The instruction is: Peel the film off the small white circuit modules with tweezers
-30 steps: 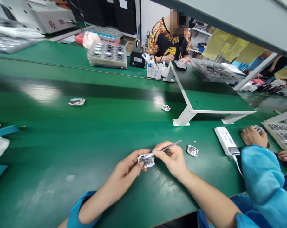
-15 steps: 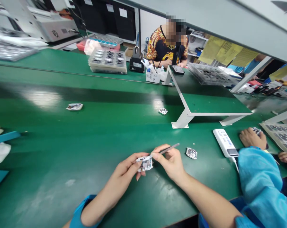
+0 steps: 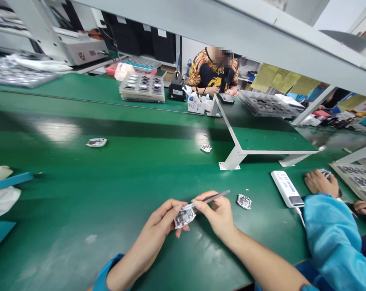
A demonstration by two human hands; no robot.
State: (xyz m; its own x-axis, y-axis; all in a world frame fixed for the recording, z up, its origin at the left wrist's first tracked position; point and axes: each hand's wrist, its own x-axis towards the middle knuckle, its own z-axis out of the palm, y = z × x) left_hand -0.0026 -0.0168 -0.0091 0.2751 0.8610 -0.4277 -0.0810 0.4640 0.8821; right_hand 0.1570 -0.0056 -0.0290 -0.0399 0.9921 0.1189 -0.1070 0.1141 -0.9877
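A small white casing with electronic parts inside (image 3: 185, 217) is pinched between the thumb and fingers of my left hand (image 3: 163, 224), above the green bench. My right hand (image 3: 216, 212) is closed on a thin grey tool, which looks like tweezers (image 3: 216, 196). Its rear end points up to the right, and its tip is at the casing's upper edge, partly hidden by my fingers. Just right of my right hand lies a similar casing (image 3: 244, 201) on the bench. Two more, a farther casing (image 3: 206, 148) and a left casing (image 3: 97, 142), rest beyond my hands.
A white raised stand (image 3: 235, 159) is ahead on the right. Nearer is a white cabled device (image 3: 287, 189), beside a co-worker's hand (image 3: 321, 182) and blue sleeve. Stacked trays (image 3: 143, 89) stand at the back. Another person (image 3: 213, 70) sits across the bench.
The view has tilted, so the scene sits slightly lower. The casing in my left hand has turned and its inside faces me more. Both hands keep their hold.
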